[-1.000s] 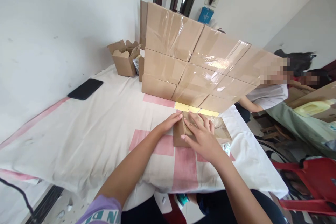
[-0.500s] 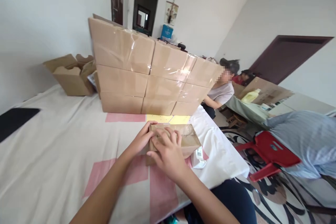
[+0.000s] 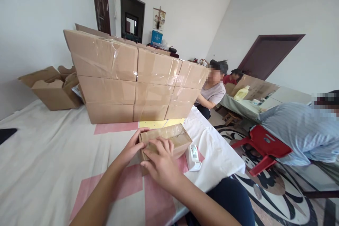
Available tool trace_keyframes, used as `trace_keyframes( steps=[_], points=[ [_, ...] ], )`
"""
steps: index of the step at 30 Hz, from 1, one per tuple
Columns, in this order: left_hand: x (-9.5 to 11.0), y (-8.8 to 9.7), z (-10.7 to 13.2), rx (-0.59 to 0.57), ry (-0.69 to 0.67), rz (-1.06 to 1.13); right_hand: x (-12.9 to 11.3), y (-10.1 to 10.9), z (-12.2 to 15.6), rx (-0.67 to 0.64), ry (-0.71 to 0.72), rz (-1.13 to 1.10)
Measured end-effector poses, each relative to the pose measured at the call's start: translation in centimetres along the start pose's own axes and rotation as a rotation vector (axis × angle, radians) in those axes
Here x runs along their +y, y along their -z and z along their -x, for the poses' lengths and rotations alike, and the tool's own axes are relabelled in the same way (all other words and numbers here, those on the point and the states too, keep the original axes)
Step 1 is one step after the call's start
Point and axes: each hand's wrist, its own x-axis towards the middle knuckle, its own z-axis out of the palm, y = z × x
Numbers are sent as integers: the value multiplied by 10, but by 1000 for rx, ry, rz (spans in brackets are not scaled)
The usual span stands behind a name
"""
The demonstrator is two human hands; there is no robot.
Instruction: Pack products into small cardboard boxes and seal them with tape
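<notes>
A small taped cardboard box [image 3: 169,137] lies on the cloth-covered table [image 3: 53,162] in front of me. My left hand [image 3: 134,146] grips its near left end, fingers curled on the edge. My right hand [image 3: 160,160] presses flat on the box's near side, fingers spread over the tape. A white tape dispenser [image 3: 192,157] lies just right of the box.
A stack of sealed cartons [image 3: 132,81] stands behind the small box. An open carton [image 3: 51,88] sits at the far left and a black phone [image 3: 6,134] at the left edge. Other people sit at the right by a red chair [image 3: 262,146].
The camera has swung up and to the right, showing more of the room. My hands stay on the small box, which now sits slightly raised at its near end.
</notes>
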Motion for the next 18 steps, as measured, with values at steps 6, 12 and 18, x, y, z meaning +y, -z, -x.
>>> trace_keyframes(
  steps=[6,12,18],
  points=[
    [-1,-1,0,2,-11,31,3,4,2,-5,-14,-20],
    [-5,0,-1,3,16,38,53,12,22,116,-49,61],
    [-13,4,-2,10,48,95,132,7,48,401,-265,-207]
  ],
)
